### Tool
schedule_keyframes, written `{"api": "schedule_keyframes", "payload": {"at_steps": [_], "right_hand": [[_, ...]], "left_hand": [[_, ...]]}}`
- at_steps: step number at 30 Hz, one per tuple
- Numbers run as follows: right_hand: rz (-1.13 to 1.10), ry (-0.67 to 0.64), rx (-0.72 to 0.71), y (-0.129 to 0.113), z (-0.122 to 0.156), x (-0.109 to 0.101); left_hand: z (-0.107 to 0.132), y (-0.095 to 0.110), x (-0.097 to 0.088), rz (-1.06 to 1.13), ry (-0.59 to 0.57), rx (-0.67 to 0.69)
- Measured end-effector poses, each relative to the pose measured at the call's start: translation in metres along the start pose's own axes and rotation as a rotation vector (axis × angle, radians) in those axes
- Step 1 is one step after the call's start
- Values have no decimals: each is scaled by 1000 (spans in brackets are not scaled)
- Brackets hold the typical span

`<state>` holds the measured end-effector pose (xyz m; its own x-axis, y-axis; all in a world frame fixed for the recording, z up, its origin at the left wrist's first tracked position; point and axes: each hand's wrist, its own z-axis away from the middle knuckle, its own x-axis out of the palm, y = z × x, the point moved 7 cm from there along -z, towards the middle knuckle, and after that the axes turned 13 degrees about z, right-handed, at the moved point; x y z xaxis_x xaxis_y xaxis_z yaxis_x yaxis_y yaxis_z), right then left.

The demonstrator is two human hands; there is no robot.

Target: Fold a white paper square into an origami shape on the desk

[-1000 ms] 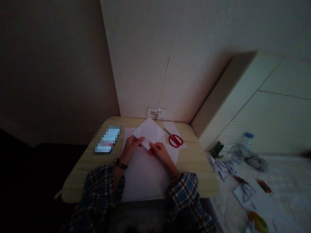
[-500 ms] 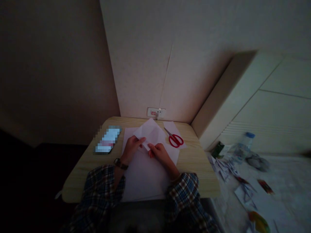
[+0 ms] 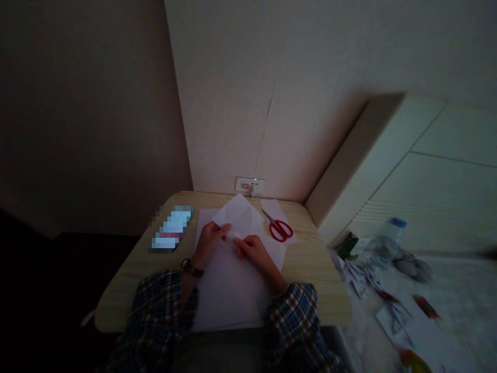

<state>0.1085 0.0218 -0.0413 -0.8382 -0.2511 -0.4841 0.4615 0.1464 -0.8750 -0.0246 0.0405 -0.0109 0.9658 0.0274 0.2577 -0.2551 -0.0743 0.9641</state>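
A creased white sheet of paper (image 3: pixel 241 211) with a pointed far corner is held up off the table between my two hands. My left hand (image 3: pixel 210 241) pinches its left edge, thumb on top. My right hand (image 3: pixel 251 248) is closed on the near edge, its fingertips close to the left thumb. Under both hands lies larger white paper (image 3: pixel 233 300) flat on the table. To the right, red-handled scissors (image 3: pixel 280 229) rest with blades slightly apart, partly over a small white paper piece (image 3: pixel 274 206).
A phone (image 3: pixel 173 229) with a lit, blurred screen lies on the wooden table (image 3: pixel 318 280) at left. Behind the table is a wall socket (image 3: pixel 249 185). At right, a bottle with a blue cap (image 3: pixel 388 241) and paper scraps (image 3: pixel 361 277) lie on a pale surface.
My right fingers have shifted slightly left along the paper's near edge, nearer the left thumb. The whole view has tilted a little, so the table sits lower.
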Motion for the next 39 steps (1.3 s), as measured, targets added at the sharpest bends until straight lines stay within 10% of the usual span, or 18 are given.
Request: {"api": "schedule_keyframes", "payload": {"at_steps": [8, 26, 39], "right_hand": [[-85, 350, 31, 2, 2, -33], [-171, 558, -12, 17, 3, -52], [-103, 346, -14, 2, 1, -33]], "left_hand": [[0, -2, 1, -15, -14, -34], [-2, -10, 5, -59, -88, -4], [-9, -12, -14, -83, 64, 89]]}}
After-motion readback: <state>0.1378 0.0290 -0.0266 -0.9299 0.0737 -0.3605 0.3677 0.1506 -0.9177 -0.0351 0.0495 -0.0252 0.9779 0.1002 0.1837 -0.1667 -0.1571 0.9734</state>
